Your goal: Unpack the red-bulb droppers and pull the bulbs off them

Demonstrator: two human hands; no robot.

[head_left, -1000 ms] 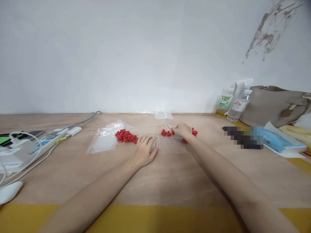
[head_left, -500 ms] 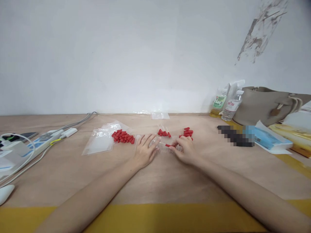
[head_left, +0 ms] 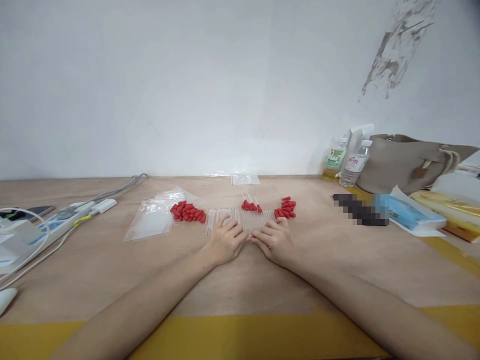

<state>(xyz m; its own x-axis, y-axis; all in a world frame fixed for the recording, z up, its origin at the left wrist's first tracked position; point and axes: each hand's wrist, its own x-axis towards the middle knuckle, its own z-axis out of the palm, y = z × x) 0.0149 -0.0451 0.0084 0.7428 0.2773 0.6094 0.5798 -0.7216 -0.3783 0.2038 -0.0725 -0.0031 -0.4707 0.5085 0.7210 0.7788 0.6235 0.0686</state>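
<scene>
My left hand (head_left: 227,241) and my right hand (head_left: 275,241) meet fingertip to fingertip at the near edge of a row of thin clear tubes (head_left: 258,217). Both are closed in a pinch. Between them a clear tube is mostly covered by the left fingers, and only a speck of a red rubber bulb shows at the right fingertips. Just behind the row lie several tubes with red bulbs on their ends (head_left: 250,205). Loose red rubber bulbs form one pile (head_left: 186,211) on the left and a smaller pile (head_left: 287,207) on the right.
Clear plastic bags (head_left: 150,220) lie left of the bulbs, and a small bag (head_left: 245,179) by the wall. A power strip (head_left: 62,220) with cables is far left. Bottles (head_left: 354,162), a grey handbag (head_left: 397,165) and a blue tissue pack (head_left: 408,215) occupy the right.
My hands have come together and slightly nearer to me. The red bulb that showed in my right fingers is now nearly hidden, against the tube in my left fingers.
</scene>
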